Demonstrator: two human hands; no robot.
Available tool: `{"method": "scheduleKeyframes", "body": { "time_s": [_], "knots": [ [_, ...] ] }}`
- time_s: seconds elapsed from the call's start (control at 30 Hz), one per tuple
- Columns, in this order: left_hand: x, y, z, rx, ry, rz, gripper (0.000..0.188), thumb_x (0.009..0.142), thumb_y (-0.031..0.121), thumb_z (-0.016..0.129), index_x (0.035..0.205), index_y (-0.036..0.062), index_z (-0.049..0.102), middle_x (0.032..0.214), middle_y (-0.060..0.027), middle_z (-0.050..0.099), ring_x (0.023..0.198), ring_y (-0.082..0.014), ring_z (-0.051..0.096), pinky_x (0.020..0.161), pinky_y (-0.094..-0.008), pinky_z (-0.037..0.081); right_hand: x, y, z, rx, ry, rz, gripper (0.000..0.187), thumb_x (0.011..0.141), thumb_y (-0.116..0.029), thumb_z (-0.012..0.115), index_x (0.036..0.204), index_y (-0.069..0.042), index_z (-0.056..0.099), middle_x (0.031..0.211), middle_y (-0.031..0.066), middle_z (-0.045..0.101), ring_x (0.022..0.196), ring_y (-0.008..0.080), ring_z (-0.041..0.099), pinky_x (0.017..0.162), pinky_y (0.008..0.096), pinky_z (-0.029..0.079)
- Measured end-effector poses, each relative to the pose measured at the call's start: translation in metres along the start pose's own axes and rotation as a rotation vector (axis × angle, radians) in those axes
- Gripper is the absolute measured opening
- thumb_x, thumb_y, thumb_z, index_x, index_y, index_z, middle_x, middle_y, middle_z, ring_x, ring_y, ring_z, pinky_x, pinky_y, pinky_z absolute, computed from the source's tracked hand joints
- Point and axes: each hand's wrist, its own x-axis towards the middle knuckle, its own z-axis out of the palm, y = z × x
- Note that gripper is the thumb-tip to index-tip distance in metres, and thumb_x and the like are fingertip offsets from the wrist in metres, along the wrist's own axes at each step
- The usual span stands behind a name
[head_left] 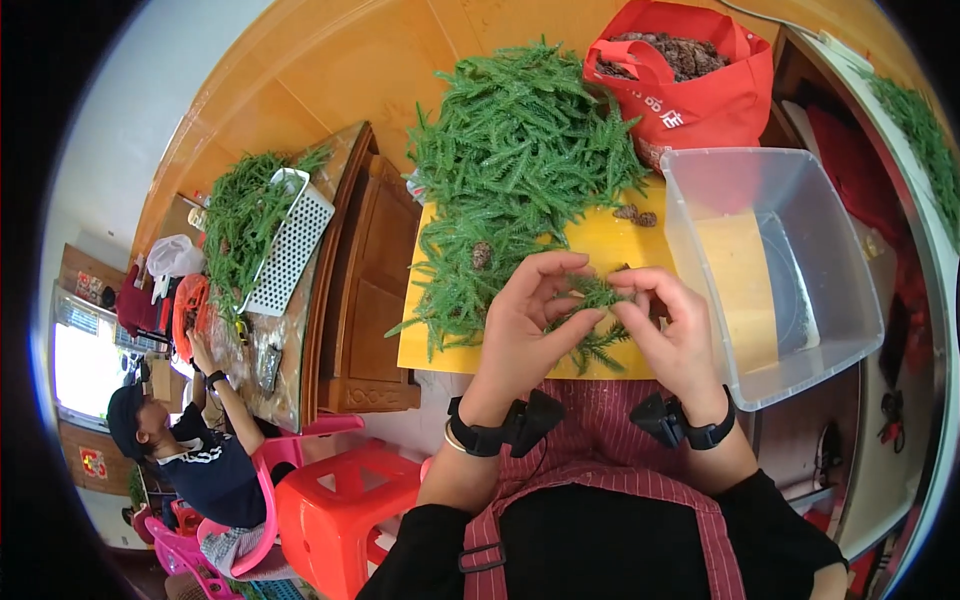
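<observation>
So, what do the two hands have between them?

– Between them is a green sprig, in front of the striped apron and above the near part of the yellow tabletop.

– And how does each hand stand?

– The right hand has thumb and forefinger brought close together, and it pinches the sprig from its side. The left hand is half open, its fingers curved and apart from the thumb, with the needles showing in this gap. Whether it also grips the sprig, I cannot tell.

– What is lying near to them?

– Beyond the hands and toward the left, a large heap of green branches covers much of the tabletop. One pine cone rests on its lower part, near the left hand. Just beyond the right hand are some more brown cones.

– And on the right side?

– Beside the right hand is a clear plastic box. Farther away, behind this box, stands a red bag, which is open and filled with brown cones.

– Is somebody else there?

– Yes, well to the left of the hands a co-worker sits, near a white basket with more greenery.
</observation>
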Motion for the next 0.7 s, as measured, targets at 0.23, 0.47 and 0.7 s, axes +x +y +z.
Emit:
{"method": "scheduleKeyframes", "body": {
  "time_s": [0.23, 0.47, 0.7],
  "knots": [
    [0.0002, -0.0012, 0.0018, 0.074, -0.028, -0.058, 0.051, 0.074, -0.011, 0.058, 0.12, 0.0043, 0.042, 0.107, -0.0039, 0.049, 0.098, -0.0096, 0.05, 0.082, -0.0217, 0.044, -0.0005, 0.0069, 0.0008, 0.044, 0.071, 0.036, 0.021, 0.085, -0.002, 0.051, 0.105, 0.0, 0.057, 0.085, -0.0006, 0.053, 0.075, 0.0052, 0.046, 0.068, 0.0191, 0.04],
    [-0.0029, 0.0029, 0.0005, 0.197, 0.002, -0.12, 0.043, 0.078, -0.004, 0.057, 0.118, 0.0054, 0.046, 0.096, -0.0016, 0.053, 0.092, -0.0078, 0.052, 0.074, -0.0207, 0.046, 0.0025, 0.0096, 0.0023, -0.024, 0.059, -0.085, 0.027, 0.087, -0.004, 0.048, 0.113, -0.001, 0.054, 0.091, 0.0001, 0.048, 0.081, 0.0064, 0.044, 0.074, 0.0192, 0.037],
    [-0.0033, -0.0005, -0.0017, 0.167, 0.017, -0.101, 0.041, 0.078, -0.004, 0.056, 0.117, 0.0052, 0.047, 0.096, -0.001, 0.054, 0.09, -0.0072, 0.052, 0.072, -0.0191, 0.045, -0.0013, 0.0106, 0.0069, 0.104, 0.037, 0.072, 0.029, 0.08, 0.002, 0.057, 0.109, -0.003, 0.052, 0.08, -0.0047, 0.043, 0.069, 0.0027, 0.039, 0.062, 0.016, 0.033]
  ]
}}
